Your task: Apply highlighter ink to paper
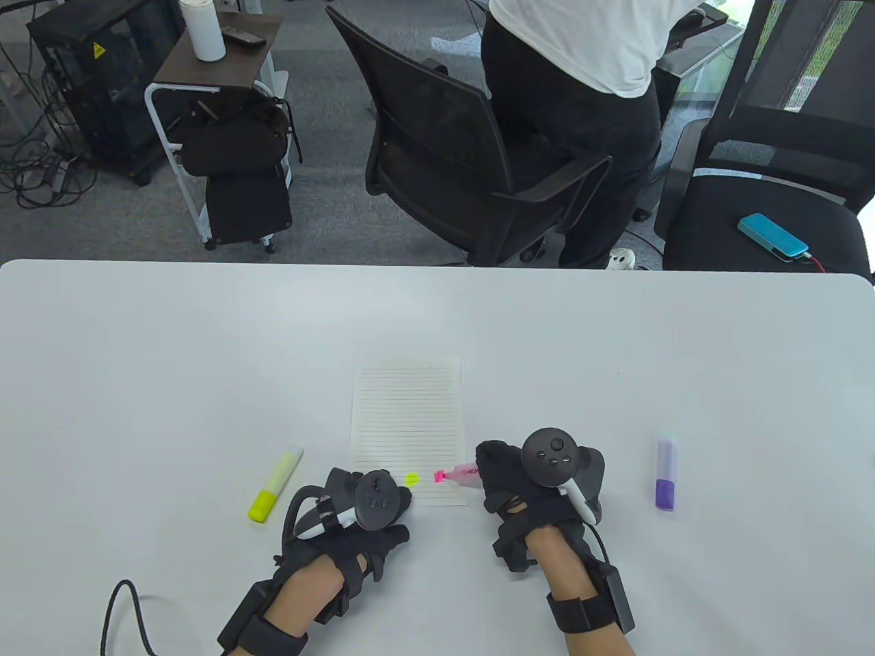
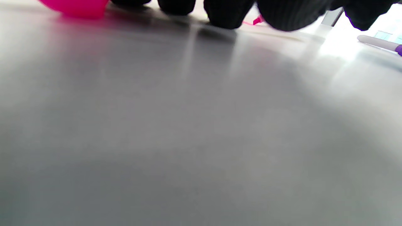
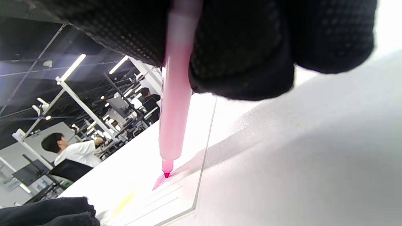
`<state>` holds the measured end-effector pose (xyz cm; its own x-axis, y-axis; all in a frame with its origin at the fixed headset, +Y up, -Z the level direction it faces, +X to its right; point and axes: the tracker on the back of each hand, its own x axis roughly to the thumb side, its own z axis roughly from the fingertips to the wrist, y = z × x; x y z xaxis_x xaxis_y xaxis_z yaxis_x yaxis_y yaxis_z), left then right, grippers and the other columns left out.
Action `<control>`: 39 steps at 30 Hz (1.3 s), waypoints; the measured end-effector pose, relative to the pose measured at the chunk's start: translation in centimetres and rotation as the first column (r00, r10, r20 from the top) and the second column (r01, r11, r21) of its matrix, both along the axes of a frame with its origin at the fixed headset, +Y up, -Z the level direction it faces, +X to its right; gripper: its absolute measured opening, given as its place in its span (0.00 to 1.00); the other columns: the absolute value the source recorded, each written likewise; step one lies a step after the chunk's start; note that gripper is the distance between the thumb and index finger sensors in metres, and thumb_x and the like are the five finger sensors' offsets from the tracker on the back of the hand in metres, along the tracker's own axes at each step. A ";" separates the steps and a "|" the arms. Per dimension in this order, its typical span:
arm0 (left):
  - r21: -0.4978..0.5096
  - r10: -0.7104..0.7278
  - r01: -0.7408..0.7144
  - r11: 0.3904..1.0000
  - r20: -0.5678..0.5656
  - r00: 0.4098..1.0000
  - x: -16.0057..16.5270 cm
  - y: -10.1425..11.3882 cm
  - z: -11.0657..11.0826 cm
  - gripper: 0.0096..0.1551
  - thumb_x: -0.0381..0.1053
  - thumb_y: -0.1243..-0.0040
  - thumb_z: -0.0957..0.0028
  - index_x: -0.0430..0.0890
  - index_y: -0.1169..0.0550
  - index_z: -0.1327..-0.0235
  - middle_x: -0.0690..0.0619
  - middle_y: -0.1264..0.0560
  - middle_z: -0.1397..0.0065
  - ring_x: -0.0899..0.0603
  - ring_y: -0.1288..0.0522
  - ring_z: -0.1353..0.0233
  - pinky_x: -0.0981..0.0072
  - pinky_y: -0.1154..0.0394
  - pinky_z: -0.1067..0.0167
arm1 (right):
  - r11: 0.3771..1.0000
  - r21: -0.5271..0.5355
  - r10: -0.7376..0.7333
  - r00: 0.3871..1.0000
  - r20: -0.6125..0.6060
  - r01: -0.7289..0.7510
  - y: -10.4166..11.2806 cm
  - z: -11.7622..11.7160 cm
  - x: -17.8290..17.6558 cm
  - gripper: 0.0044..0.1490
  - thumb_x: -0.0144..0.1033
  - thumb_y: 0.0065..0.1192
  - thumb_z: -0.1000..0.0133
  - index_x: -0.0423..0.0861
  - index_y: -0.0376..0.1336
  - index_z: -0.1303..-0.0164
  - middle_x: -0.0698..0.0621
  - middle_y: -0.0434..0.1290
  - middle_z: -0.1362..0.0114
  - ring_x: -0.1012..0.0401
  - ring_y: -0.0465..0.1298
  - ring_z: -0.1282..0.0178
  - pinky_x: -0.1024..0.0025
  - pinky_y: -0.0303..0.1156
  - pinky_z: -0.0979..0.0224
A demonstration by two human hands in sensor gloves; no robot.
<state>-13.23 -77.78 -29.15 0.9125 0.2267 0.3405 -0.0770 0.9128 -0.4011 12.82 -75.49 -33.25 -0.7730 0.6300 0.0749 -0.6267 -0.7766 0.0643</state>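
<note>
A lined sheet of paper lies on the white table. My right hand grips an uncapped pink highlighter, and its tip touches the paper's lower right part. In the right wrist view the pink highlighter stands on its tip beside a short pink mark. A yellow mark sits just left of the tip. My left hand rests at the paper's lower left corner, fingertips on the table. A pink cap-like piece shows beside them; its hold is unclear.
A capped yellow highlighter lies left of my left hand. A capped purple highlighter lies right of my right hand and also shows in the left wrist view. Office chairs and a standing person are beyond the far table edge.
</note>
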 end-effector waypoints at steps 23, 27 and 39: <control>0.000 0.000 0.000 1.000 0.000 1.000 0.0 0.0 0.0 0.39 0.65 0.48 0.50 0.56 0.36 0.23 0.48 0.47 0.17 0.29 0.46 0.20 0.31 0.47 0.29 | 1.000 0.004 0.024 1.000 0.000 -0.024 0.0 0.0 -0.2 0.21 0.40 0.68 0.45 0.45 0.76 0.46 0.36 0.81 0.53 0.54 0.84 0.70 0.51 0.80 0.57; 0.000 -0.001 0.001 1.000 0.001 1.000 0.0 0.0 0.0 0.39 0.65 0.48 0.50 0.56 0.36 0.23 0.48 0.47 0.17 0.29 0.46 0.21 0.31 0.47 0.29 | 0.999 0.033 0.028 0.999 0.017 -0.029 -0.2 0.0 -0.3 0.22 0.40 0.67 0.45 0.46 0.75 0.45 0.36 0.81 0.51 0.53 0.84 0.67 0.50 0.80 0.56; -0.001 -0.001 0.001 1.000 0.001 1.000 0.0 0.0 0.0 0.39 0.65 0.48 0.50 0.56 0.36 0.23 0.48 0.47 0.17 0.29 0.46 0.21 0.31 0.47 0.29 | 0.999 0.016 0.042 0.999 -0.006 -0.042 0.1 0.1 -0.5 0.21 0.40 0.68 0.45 0.45 0.76 0.46 0.37 0.81 0.53 0.54 0.84 0.70 0.51 0.80 0.57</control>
<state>-13.23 -77.82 -29.18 0.9122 0.2263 0.3416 -0.0759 0.9125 -0.4019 12.30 -75.37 -33.18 -0.7981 0.5958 0.0899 -0.5932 -0.8031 0.0558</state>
